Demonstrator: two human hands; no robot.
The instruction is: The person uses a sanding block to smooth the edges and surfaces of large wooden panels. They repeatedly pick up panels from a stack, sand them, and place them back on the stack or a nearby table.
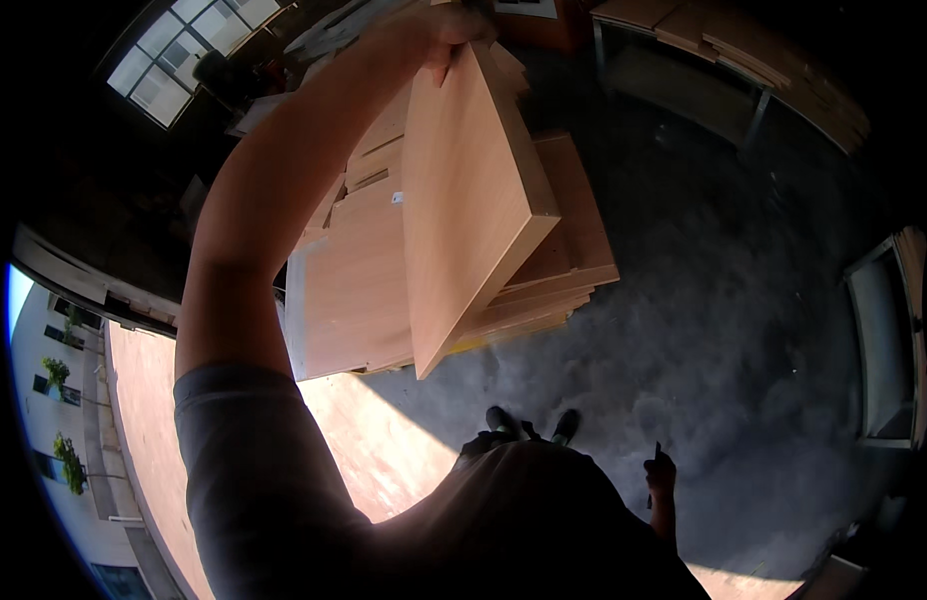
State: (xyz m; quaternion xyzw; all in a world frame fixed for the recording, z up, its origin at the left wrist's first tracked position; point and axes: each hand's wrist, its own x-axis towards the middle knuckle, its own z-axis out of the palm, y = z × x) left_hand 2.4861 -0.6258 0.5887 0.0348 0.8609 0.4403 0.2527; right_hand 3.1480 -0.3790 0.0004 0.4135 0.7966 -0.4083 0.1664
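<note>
With raised left arm (pixel 246 250), steady the wooden panel (pixel 474 190), pinched at its upper end in the left grip (pixel 452 30) and slanting just below; guard corners near the stacked boards (pixel 576 205) beneath that grip; hold the dark slim tool (pixel 658 448), enclosed by the right grip (pixel 662 473), clear

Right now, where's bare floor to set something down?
Grey floor between the panel stack, the framed stand at right and the right hand looks bare. Crowded: the stack, partly hidden by the tilted panel in the left hand.
</note>
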